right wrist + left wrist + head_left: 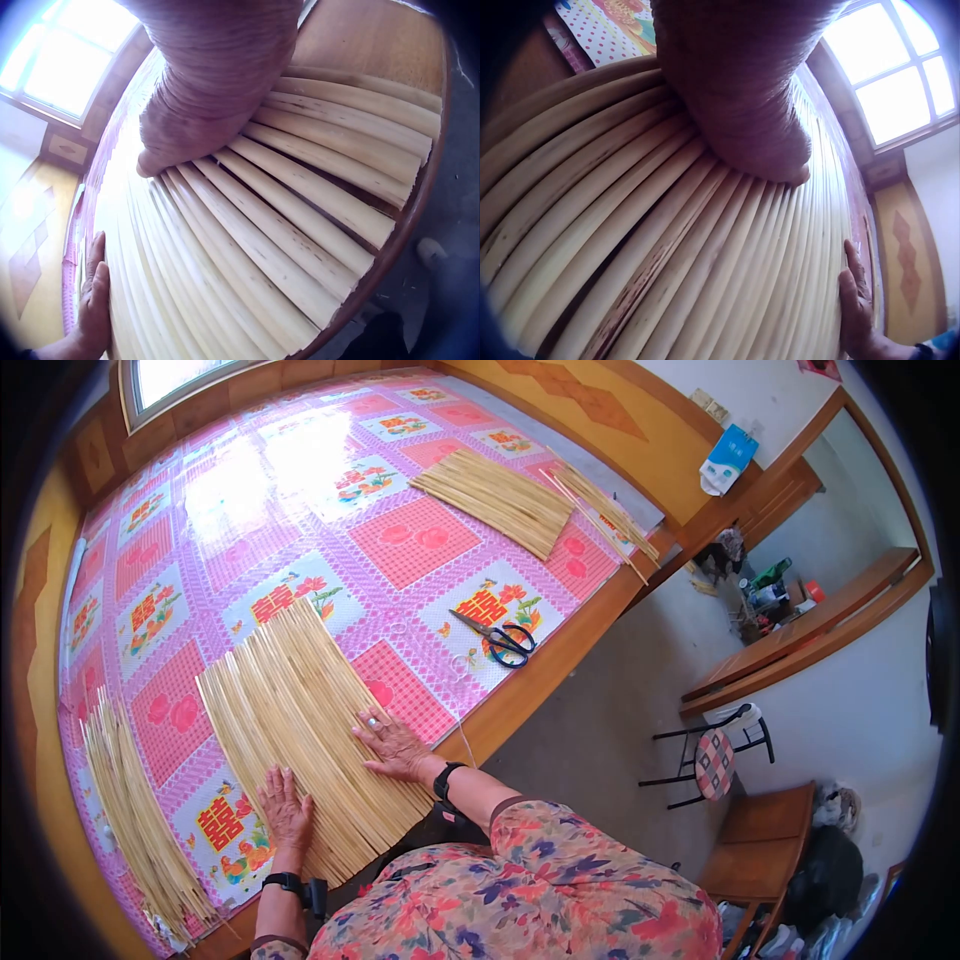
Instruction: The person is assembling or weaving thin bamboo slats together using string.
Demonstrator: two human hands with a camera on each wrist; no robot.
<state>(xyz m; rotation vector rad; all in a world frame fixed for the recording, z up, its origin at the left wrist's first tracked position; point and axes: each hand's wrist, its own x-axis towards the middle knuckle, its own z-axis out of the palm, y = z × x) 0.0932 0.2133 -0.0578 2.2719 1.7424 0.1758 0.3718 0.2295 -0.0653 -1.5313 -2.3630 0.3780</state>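
A broad layer of pale straw-coloured stalks (290,690) lies side by side at the table's near edge. My left hand (287,810) rests on its left part, fingers stretched away from me. On its right edge lies my right hand (398,748), fingers spread and a ring on one of them. Close up in the left wrist view, the heel of the left hand (735,97) presses on the stalks (682,247). The right wrist view shows the right hand (217,90) against the stalks (255,225), whose cut ends fan along the table edge. The stalks cover the surface beneath.
Left of the layer lies a looser bunch of stalks (140,810). Black-handled scissors (495,637) sit near the right table edge. Farther back are a second flat layer of stalks (500,500) and some loose ones (605,510). A patterned cloth (400,550) covers the table. A chair (713,760) stands on the floor.
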